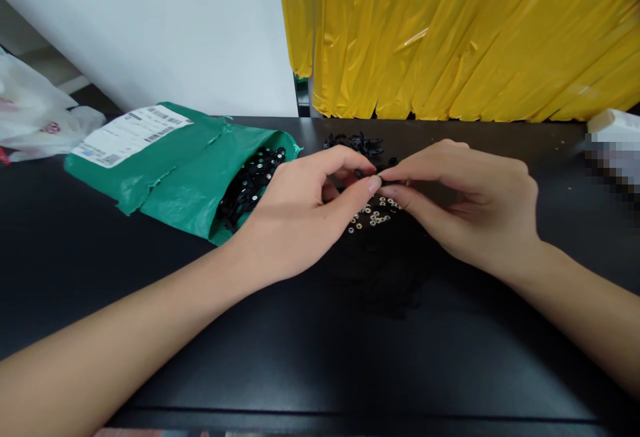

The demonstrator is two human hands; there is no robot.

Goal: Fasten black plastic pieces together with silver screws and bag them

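My left hand (300, 217) and my right hand (480, 204) meet over the middle of the black table. Thumbs and fingertips of both hands pinch together on a small black piece (379, 180), mostly covered by the fingers, so its kind does not show. Just below the fingertips lie several small metal rings (377, 218), like washers. Behind my left hand is a loose pile of small black parts (355, 144). A torn-open green mailing bag (185, 177) lies left of my left hand, with many black pieces bearing shiny round spots (255, 180) at its mouth.
The black table (280, 357) runs up to a white panel (200, 30) and hanging yellow plastic sheeting (425, 37). A white plastic bag (40, 110) sits at the far left. At the right edge stands a whitish object (617, 124), partly pixelated.
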